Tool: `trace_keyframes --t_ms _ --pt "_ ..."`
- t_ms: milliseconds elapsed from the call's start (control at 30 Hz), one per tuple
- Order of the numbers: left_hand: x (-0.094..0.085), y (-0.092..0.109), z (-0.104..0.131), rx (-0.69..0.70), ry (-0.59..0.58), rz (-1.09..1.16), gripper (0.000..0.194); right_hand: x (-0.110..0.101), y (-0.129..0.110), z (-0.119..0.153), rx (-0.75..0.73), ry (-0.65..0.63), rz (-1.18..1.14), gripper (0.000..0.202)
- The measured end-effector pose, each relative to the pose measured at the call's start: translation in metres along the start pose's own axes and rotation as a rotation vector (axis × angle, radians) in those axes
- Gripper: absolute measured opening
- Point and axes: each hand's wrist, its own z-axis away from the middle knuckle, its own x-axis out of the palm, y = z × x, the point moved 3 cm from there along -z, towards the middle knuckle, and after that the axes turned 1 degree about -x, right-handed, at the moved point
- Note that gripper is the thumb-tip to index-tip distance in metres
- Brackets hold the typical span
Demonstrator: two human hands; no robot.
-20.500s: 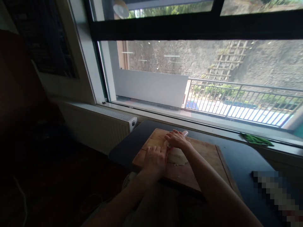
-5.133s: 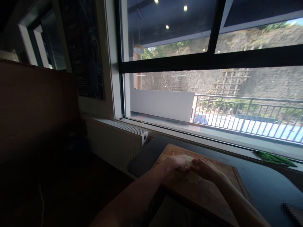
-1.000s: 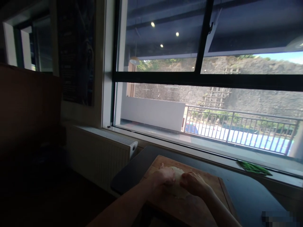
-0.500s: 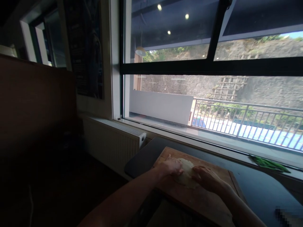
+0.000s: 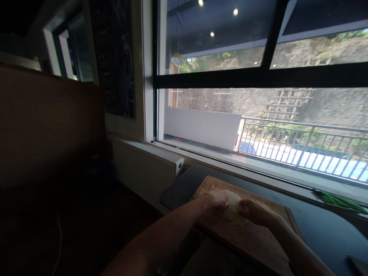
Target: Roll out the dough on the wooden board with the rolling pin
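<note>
A flat, pale sheet of dough point(image 5: 233, 211) with an uneven edge lies on a wooden board point(image 5: 253, 242). My left hand point(image 5: 217, 198) is at the dough's left edge, its fingers curled against it and the thumb pointing up and away. From the right, my right hand point(image 5: 252, 210) meets the opposite edge with bent fingers closed on the dough. The undersides of both hands are hidden, and the scene is dim.
The board rests on a dark table point(image 5: 324, 232) with rounded corners, beside a large window. A green cloth point(image 5: 339, 201) lies on the sill at the right. A white radiator point(image 5: 146, 168) stands below the window at the left. A blurred dark object point(image 5: 358, 264) sits bottom right.
The view has turned slightly left, so everything sits further right. My right hand's fingers are more bent at the dough's edge than before. The left hand stays at its edge.
</note>
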Motion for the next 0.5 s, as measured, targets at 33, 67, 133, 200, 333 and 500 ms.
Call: trace_keyframes --t_ms 33,67,133,200,333,500 --pt "0.0008 0.0000 -0.0004 0.006 0.005 0.005 0.036 0.0004 0.0008 -0.0007 0.001 -0.003 0.000 0.024" --pt "0.0017 0.0000 -0.0011 0.011 0.012 0.012 0.036 0.0008 0.0018 -0.0014 0.002 -0.005 0.001 0.023" --pt "0.0037 -0.0005 -0.0033 0.014 0.026 0.027 0.037 0.0020 0.0039 -0.0025 0.000 -0.006 0.001 0.024" --pt "0.0054 -0.0011 -0.0056 0.016 0.035 0.041 0.037 0.0033 0.0058 -0.0031 0.001 -0.002 0.000 0.025" --pt "0.0063 -0.0022 -0.0068 -0.005 0.035 0.043 0.036 0.0045 0.0072 -0.0041 0.008 -0.002 -0.012 0.025" --pt "0.0020 -0.0002 -0.0030 0.014 0.026 0.032 0.039 0.0024 0.0052 -0.0038 0.001 -0.003 -0.027 0.025"
